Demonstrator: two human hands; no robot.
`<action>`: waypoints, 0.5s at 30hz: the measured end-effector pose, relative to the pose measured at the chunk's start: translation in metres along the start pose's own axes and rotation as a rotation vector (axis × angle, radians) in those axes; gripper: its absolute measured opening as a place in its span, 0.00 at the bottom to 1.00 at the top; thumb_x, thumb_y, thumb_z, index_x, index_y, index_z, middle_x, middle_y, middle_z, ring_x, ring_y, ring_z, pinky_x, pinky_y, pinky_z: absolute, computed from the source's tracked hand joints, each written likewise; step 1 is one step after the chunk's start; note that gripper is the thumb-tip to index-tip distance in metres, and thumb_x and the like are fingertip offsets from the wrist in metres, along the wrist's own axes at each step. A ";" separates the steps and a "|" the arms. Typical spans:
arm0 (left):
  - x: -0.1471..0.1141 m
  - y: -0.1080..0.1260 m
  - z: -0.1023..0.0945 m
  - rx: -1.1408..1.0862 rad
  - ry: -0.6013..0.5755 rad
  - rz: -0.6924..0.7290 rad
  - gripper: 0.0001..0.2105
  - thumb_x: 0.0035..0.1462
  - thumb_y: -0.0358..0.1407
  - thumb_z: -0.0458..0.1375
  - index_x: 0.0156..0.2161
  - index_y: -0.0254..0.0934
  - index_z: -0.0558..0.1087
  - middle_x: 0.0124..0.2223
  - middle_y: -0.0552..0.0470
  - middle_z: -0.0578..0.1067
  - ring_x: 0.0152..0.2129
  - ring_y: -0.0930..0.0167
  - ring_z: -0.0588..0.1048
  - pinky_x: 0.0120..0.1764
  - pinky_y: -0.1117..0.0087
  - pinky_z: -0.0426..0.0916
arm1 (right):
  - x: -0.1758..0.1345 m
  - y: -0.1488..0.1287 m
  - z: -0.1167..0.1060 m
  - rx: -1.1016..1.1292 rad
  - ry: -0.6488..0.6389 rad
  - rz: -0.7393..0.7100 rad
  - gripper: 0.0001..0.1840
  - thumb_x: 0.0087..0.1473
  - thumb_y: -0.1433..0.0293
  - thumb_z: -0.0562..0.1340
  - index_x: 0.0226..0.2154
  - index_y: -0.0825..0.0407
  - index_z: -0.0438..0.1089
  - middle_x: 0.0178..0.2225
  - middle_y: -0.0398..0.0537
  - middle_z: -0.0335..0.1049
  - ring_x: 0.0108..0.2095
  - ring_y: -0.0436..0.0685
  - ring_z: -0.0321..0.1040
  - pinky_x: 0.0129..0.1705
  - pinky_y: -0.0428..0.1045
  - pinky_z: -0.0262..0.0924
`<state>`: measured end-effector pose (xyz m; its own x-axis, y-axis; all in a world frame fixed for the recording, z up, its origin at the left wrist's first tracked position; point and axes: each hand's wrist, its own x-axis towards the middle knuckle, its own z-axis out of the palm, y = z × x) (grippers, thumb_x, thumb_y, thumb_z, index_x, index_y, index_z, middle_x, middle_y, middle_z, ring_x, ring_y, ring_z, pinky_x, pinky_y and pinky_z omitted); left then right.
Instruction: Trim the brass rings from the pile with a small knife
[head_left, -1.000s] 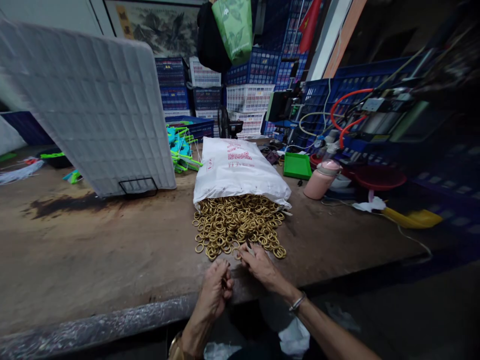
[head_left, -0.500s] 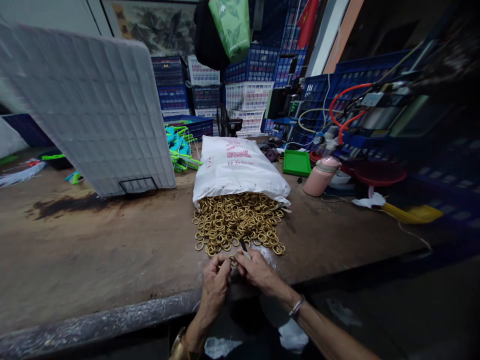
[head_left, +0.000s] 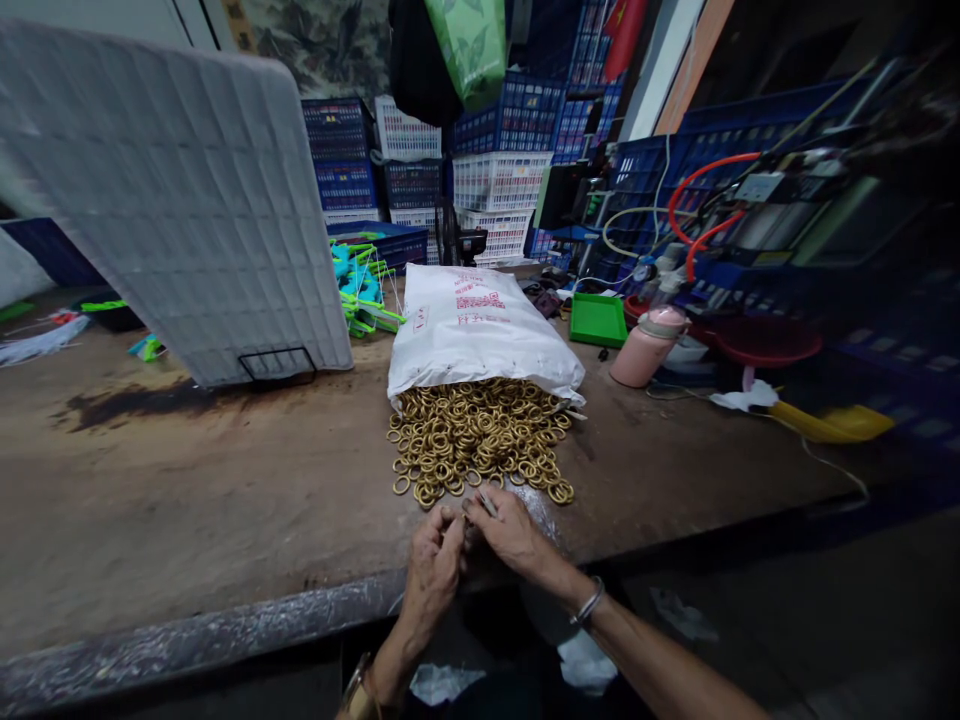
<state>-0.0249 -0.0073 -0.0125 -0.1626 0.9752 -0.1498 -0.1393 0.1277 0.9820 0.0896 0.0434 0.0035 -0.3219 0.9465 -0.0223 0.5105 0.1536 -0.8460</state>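
Note:
My left hand [head_left: 435, 562] is closed, thumb and forefinger pinched on a brass-coloured ring [head_left: 463, 519] that is mostly hidden by the fingers. Close beside it, my right hand [head_left: 516, 538] grips a small, thin, flat grey tool [head_left: 487, 503], whose exact kind I cannot make out. The fingertips of both hands almost meet at the front of the table. Just beyond them lies a heap of loose brass-coloured rings [head_left: 480, 440], spilling from the open mouth of a white sack [head_left: 480, 335] with red print.
A tall pale padded panel [head_left: 195, 220] stands at left on the wooden table [head_left: 225, 500]. Right of the sack are a green tray [head_left: 598, 320], a pink bottle [head_left: 649, 345] and a yellow scoop [head_left: 832, 422]. Stacked crates [head_left: 501, 182] fill the back.
My hands have drawn closer around the ring, which showed plainly before and is now mostly covered. The tool has turned in my right hand; its dark end no longer shows. The view has shifted slightly.

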 end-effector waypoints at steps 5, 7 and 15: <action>-0.003 0.002 -0.002 -0.027 -0.067 -0.106 0.15 0.49 0.48 0.53 0.26 0.36 0.62 0.17 0.61 0.63 0.09 0.82 0.56 0.12 0.81 0.49 | -0.001 0.001 0.003 -0.048 -0.010 -0.001 0.12 0.50 0.64 0.52 0.21 0.53 0.61 0.19 0.38 0.58 0.22 0.47 0.53 0.25 0.42 0.46; -0.003 0.003 -0.003 -0.050 -0.109 -0.163 0.16 0.49 0.49 0.52 0.26 0.36 0.62 0.16 0.62 0.63 0.08 0.82 0.55 0.12 0.81 0.48 | -0.001 0.001 0.004 -0.048 -0.012 -0.009 0.12 0.49 0.64 0.53 0.22 0.53 0.61 0.19 0.38 0.58 0.22 0.47 0.54 0.25 0.42 0.47; -0.006 0.005 -0.004 -0.256 -0.166 -0.167 0.15 0.48 0.47 0.55 0.27 0.36 0.61 0.19 0.61 0.63 0.10 0.83 0.56 0.12 0.82 0.46 | -0.001 -0.005 -0.001 0.094 -0.077 -0.003 0.14 0.52 0.63 0.49 0.23 0.53 0.61 0.20 0.39 0.59 0.23 0.47 0.55 0.25 0.42 0.49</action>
<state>-0.0282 -0.0136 -0.0067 0.0410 0.9636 -0.2643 -0.3949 0.2587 0.8816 0.0877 0.0421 0.0084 -0.3857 0.9208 -0.0577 0.4332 0.1255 -0.8925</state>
